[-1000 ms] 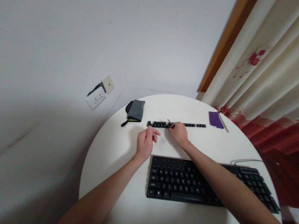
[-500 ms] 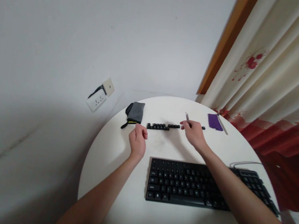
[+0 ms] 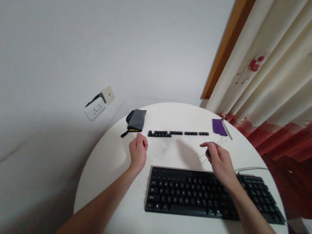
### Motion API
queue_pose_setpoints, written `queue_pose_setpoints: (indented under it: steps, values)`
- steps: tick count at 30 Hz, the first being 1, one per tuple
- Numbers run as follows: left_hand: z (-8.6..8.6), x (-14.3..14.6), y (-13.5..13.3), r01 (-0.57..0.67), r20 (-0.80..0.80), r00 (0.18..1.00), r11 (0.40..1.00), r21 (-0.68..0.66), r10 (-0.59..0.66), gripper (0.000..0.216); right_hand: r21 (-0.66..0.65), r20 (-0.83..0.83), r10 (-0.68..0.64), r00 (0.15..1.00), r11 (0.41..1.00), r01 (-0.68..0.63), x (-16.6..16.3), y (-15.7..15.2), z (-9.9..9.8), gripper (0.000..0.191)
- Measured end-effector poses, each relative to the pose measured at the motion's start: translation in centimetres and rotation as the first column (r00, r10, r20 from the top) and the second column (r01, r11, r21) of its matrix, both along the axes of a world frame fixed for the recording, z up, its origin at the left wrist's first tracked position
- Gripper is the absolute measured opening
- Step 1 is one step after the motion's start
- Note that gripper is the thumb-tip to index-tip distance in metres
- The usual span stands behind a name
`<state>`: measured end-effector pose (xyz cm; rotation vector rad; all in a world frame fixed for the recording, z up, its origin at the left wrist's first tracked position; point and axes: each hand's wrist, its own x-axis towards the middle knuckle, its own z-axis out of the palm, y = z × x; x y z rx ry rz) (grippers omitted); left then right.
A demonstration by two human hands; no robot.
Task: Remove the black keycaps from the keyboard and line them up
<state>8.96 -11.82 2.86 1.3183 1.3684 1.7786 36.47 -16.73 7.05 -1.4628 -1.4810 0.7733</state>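
Note:
A wire keycap puller with a black handle is held in my right hand, its thin wire loops sticking out on both sides of the fingers. This hand hovers just above the back edge of the black keyboard. My left hand is curled into a loose fist, with nothing seen in it, near the front of a grey pouch. Beyond both hands, several black keycaps lie in rows on the white round table.
At the back right of the table lie a purple cloth and a thin pale stick. The keyboard's cable curves behind its right end. A wall socket is on the left, and a floral curtain hangs on the right.
My right hand has pulled back from the keycap row, toward me and to the right, with the puller in it. The keycaps it covered now show. My left hand stays curled.

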Motion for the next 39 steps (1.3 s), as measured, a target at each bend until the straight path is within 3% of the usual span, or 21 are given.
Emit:
queue_pose_setpoints:
  steps: [9,20,28,33,39]
  values:
    - [0.0,0.8,-1.0,0.112,-0.140,0.983,0.992,-0.061,-0.120,0.058,0.038,0.109,0.188,0.976,0.980,-0.193,0.0,-1.4,-0.7,0.017]
    - [-0.2,1.3,-1.7,0.234,-0.216,0.945,0.969,-0.080,-0.246,0.057,-0.003,0.261,0.437,0.861,0.892,-0.452,0.2,-2.1,-0.8,0.022]
    - [-0.1,1.3,-1.9,0.244,-0.249,0.933,0.965,-0.097,-0.261,0.057,-0.054,0.270,0.551,0.790,0.828,-0.559,0.4,-2.0,-0.9,0.023]
    - [0.2,1.5,-2.0,0.238,-0.252,0.934,0.967,-0.093,-0.254,0.057,-0.070,0.364,0.619,0.696,0.763,-0.642,0.0,-2.2,-0.7,0.020]
    - [0.3,1.5,-2.0,0.231,-0.262,0.931,0.966,-0.112,-0.253,0.057,-0.071,0.385,0.521,0.762,0.840,-0.538,-0.6,-1.9,-1.2,0.026]
